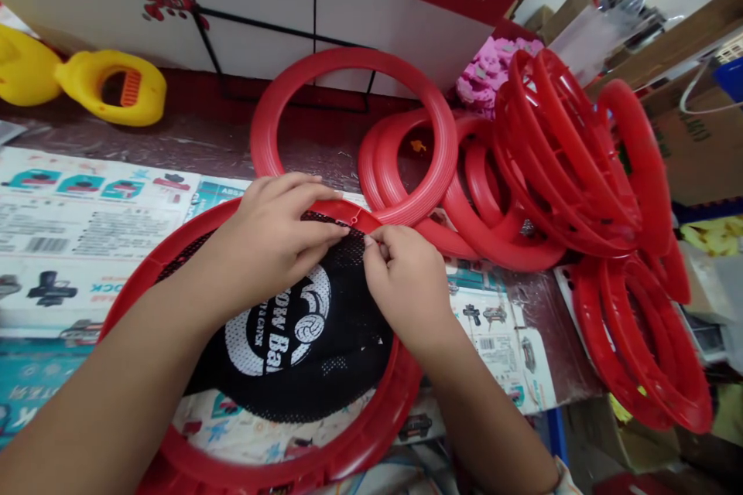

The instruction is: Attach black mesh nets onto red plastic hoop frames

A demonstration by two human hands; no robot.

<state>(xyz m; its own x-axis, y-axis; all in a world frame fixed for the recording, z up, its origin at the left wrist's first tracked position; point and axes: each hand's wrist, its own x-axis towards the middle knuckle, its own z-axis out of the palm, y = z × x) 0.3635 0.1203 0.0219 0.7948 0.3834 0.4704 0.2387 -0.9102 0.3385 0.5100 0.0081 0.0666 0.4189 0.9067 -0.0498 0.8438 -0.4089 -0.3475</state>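
Note:
A large red plastic ring (pixel 371 441) lies on the printed cardboard in front of me. Inside it sits a black mesh net (pixel 348 394) with white lettering and a ball print; its near edge hangs apart from the ring. My left hand (pixel 279 236) rests over the far rim, with fingers pinching the net's edge there. Just to its right, my right hand (pixel 403 271) is closed in a pinch on the mesh edge beside the rim. The fingertips partly hide where net and ring meet.
Several red rings (pixel 354 62) lie behind, with stacked red ring frames (pixel 569 162) at the right. Yellow plastic pieces (pixel 124 89) are at the left. A white carton (pixel 371 0) with a black wire stand (pixel 255 19) closes off the back; pink pieces (pixel 493 73) sit beside it.

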